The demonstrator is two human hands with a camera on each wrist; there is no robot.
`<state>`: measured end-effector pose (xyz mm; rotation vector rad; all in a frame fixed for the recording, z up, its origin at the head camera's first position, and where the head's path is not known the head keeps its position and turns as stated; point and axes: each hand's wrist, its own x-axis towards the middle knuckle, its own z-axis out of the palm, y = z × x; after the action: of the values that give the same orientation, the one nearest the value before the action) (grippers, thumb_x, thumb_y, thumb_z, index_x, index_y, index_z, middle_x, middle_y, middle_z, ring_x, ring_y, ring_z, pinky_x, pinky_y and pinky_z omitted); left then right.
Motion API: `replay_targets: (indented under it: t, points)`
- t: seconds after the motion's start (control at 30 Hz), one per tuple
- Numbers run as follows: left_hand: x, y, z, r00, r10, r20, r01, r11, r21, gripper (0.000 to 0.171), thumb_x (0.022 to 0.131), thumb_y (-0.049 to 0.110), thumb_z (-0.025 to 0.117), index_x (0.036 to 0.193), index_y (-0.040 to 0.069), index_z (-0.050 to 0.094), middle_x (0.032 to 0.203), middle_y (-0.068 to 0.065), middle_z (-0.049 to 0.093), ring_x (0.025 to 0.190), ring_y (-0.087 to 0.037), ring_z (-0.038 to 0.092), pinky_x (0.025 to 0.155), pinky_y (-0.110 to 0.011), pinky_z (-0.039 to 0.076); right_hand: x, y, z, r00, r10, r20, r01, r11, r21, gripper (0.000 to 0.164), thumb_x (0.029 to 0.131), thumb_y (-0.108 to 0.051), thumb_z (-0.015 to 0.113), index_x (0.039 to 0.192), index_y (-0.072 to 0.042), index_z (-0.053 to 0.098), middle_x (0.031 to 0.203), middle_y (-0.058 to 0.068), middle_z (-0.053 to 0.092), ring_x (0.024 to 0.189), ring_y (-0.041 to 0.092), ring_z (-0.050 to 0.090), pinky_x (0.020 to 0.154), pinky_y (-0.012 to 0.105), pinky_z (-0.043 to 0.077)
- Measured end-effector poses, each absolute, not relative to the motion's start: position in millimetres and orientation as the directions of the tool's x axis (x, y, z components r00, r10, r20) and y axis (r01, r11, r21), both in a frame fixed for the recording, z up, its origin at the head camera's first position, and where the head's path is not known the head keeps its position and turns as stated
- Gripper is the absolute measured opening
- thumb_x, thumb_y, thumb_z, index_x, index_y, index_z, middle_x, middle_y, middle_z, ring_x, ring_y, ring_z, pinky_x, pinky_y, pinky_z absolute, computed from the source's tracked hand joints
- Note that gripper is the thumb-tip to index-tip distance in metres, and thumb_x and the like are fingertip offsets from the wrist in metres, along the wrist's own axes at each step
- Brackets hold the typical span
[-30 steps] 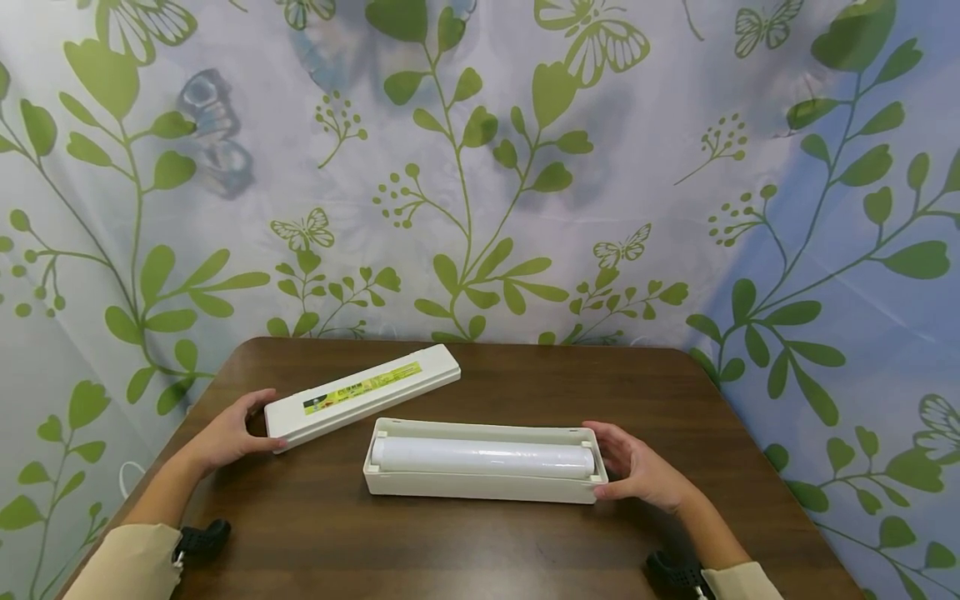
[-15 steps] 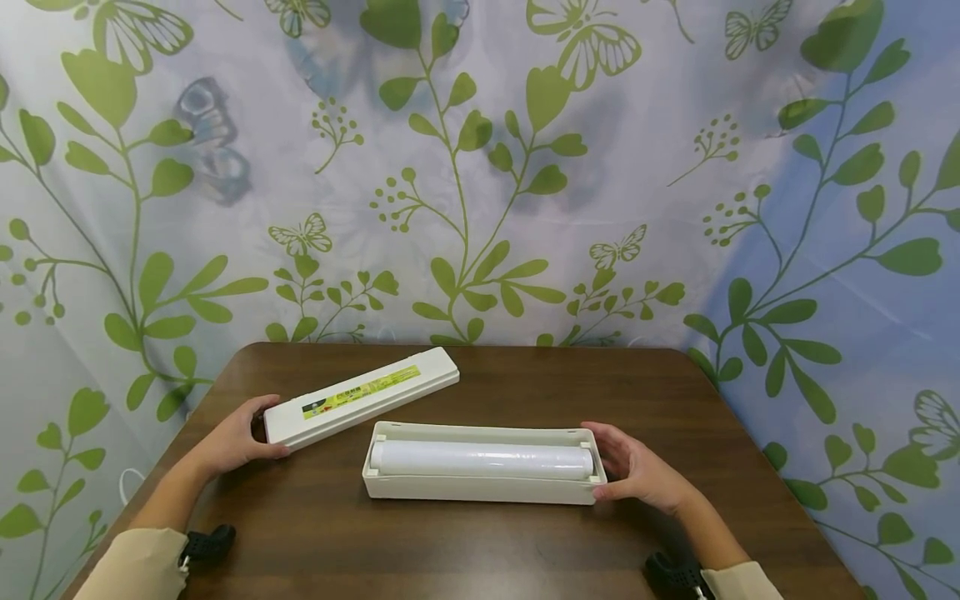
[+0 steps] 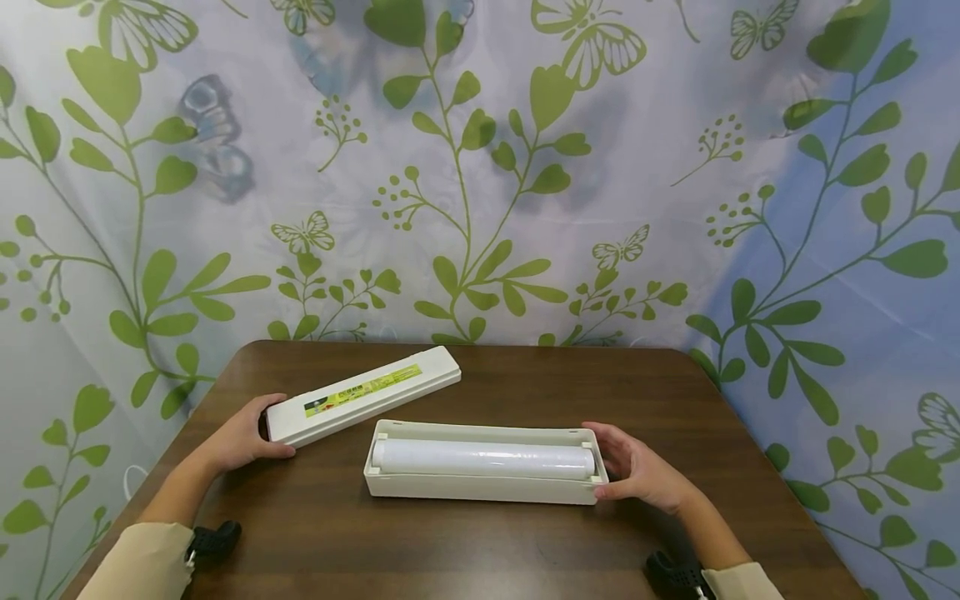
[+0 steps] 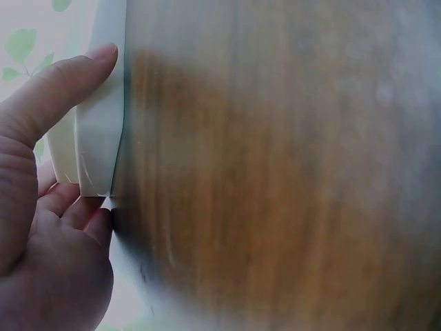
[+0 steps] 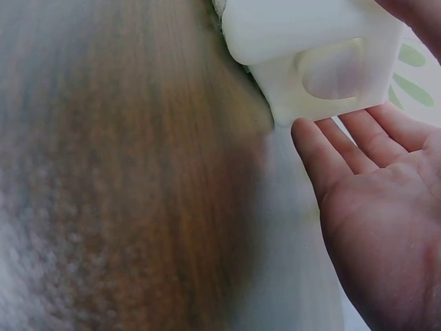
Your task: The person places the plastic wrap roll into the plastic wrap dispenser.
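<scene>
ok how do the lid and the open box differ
The lid slants; the box sits nearly straight across. The lid bears a yellow-green label; the box shows none. The lid is shallower; the box is deeper and holds a white roll. Both are long, narrow and whitish.

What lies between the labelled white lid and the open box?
Only bare brown tabletop shows between the lid and the box in the head view.

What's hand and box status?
Left hand grips lid at one end. Right hand holds box at one end. Box open, roll inside. No obstruction seen.
</scene>
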<state>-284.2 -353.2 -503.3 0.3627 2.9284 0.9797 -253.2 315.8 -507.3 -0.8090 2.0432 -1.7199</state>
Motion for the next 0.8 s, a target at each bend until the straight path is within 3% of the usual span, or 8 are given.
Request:
replay_targets:
  t: [0.63,0.8]
  points:
    - [-284.2,-353.7,-502.0,-0.977,0.204,0.068,0.202,0.764,0.613,0.092,0.076,0.039,0.091,0.143,-0.006,0.046,0.138,-0.028,0.051,0.121,-0.040,0.052,0.097,-0.051,0.043,-252.9,315.0,-506.8,-0.760,-0.639,0.117,-0.217,0.080,-0.973,0.092,0.082,0.006,0.078,0.154,0.013,0.020,0.152,0.035,0.035,0.133,0.005,0.052,0.107,0.020,0.046]
    - [-282.0,-352.9,-500.6,-0.979,0.190,0.069,0.188,0.730,0.657,0.091,0.077,0.035,0.091,0.142,-0.007,0.043,0.138,-0.030,0.047,0.124,-0.044,0.049,0.101,-0.056,0.041,-252.1,315.1,-505.9,-0.769,-0.630,0.107,-0.213,0.095,-0.972,0.091,0.083,0.005,0.078,0.154,0.012,0.021,0.153,0.033,0.036,0.134,0.006,0.051,0.108,0.018,0.044]
